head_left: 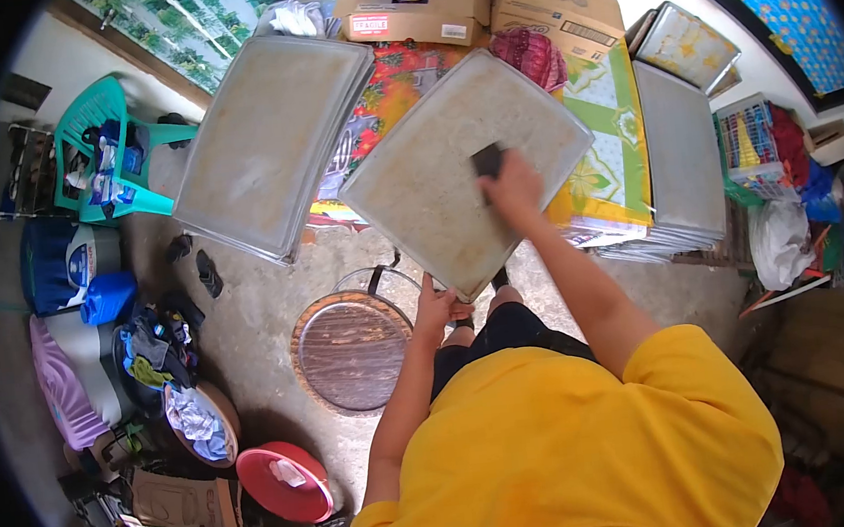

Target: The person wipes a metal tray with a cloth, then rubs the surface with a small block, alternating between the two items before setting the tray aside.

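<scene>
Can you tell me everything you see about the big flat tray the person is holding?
The tray is flat, grey and rectangular, metal-looking, with rounded corners and a paler rim. Brownish blotches mark its surface. It is turned cornerwise, one corner nearest the camera, its far part in front of a flowery red cover; whether it rests on anything is hidden. The left hand holds the near corner; the right hand holds a dark block against the surface.

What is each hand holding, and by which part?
Left hand: the gray tray, by its near corner. Right hand: the dark block, by its near side, exact grip unclear.
</scene>
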`<move>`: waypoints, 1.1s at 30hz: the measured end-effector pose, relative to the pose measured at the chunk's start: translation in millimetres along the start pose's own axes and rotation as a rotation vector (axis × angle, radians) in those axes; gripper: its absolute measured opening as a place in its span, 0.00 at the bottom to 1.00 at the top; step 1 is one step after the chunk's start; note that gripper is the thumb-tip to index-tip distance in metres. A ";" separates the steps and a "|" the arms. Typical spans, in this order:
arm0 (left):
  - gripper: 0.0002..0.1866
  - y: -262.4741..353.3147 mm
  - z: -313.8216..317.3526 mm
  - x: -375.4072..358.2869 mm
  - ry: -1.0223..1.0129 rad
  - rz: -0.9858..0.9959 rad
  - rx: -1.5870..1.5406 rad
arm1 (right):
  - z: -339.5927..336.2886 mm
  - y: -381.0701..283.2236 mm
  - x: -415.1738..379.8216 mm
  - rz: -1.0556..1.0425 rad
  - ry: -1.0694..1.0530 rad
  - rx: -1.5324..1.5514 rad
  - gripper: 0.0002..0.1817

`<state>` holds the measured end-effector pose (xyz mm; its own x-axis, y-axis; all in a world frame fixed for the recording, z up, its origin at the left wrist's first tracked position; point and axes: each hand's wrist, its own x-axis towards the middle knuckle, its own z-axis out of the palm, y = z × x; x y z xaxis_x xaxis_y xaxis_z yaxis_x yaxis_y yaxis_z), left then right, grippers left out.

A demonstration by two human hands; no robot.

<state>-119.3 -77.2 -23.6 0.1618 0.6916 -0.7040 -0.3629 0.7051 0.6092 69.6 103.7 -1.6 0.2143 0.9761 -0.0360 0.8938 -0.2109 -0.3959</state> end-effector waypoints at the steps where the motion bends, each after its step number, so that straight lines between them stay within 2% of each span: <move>1: 0.37 -6.2 -1.5 4.7 -0.012 0.016 -0.017 | 13.5 -25.2 -27.4 -0.131 -0.029 -0.014 0.32; 3: 0.38 -15.5 -7.8 14.3 -0.035 0.048 -0.045 | 29.4 -61.5 -69.7 -0.500 -0.065 -0.133 0.33; 6: 0.37 -11.5 -9.7 10.9 -0.016 0.036 0.057 | 29.0 -42.5 -40.2 -0.391 0.007 -0.133 0.31; 8: 0.37 -7.4 -7.4 5.2 -0.009 0.052 0.079 | -0.2 -13.9 10.3 -0.094 0.054 -0.130 0.30; 11: 0.38 -7.9 -9.5 7.5 -0.024 0.043 0.070 | -7.4 -14.7 15.6 -0.091 0.000 -0.160 0.30; 14: 0.38 -13.2 -11.4 13.2 0.015 0.037 0.083 | 15.6 -64.0 -49.5 -0.328 -0.102 -0.223 0.31; 16: 0.38 -9.7 -10.1 11.5 0.001 0.082 0.078 | 25.2 -59.8 -47.1 -0.346 -0.086 -0.179 0.32; 17: 0.38 -9.9 -10.8 9.2 -0.003 0.100 0.074 | 30.4 -55.9 -48.3 -0.354 -0.083 -0.157 0.32; 18: 0.38 -9.3 -12.5 8.5 -0.008 0.102 0.095 | 24.1 -43.5 -29.5 -0.261 -0.006 -0.136 0.32; 21: 0.38 -11.0 -13.9 9.2 -0.005 0.103 0.123 | 3.8 -20.3 3.5 -0.169 0.084 -0.136 0.32; 22: 0.38 -10.6 -14.9 10.8 0.000 0.100 0.126 | 7.4 -34.8 -7.2 -0.198 0.020 -0.209 0.32; 24: 0.39 -13.1 -14.7 13.1 0.024 0.110 0.132 | 37.2 -65.4 -48.1 -0.344 -0.081 -0.168 0.33; 27: 0.37 -2.9 -8.4 6.8 0.054 0.105 0.201 | 37.2 -94.7 -79.6 -0.509 -0.105 -0.090 0.32; 31: 0.34 -4.7 -9.7 6.5 0.043 0.128 0.133 | 17.5 -19.1 -8.8 -0.122 -0.015 -0.114 0.36; 33: 0.30 -9.0 -13.8 12.2 0.026 0.146 0.163 | -9.2 27.7 0.0 -0.055 0.031 -0.120 0.36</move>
<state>-126.8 -77.3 -42.6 0.0940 0.7854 -0.6119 -0.2273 0.6153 0.7548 97.9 97.3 -4.1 0.1739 0.9847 0.0119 0.9449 -0.1635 -0.2836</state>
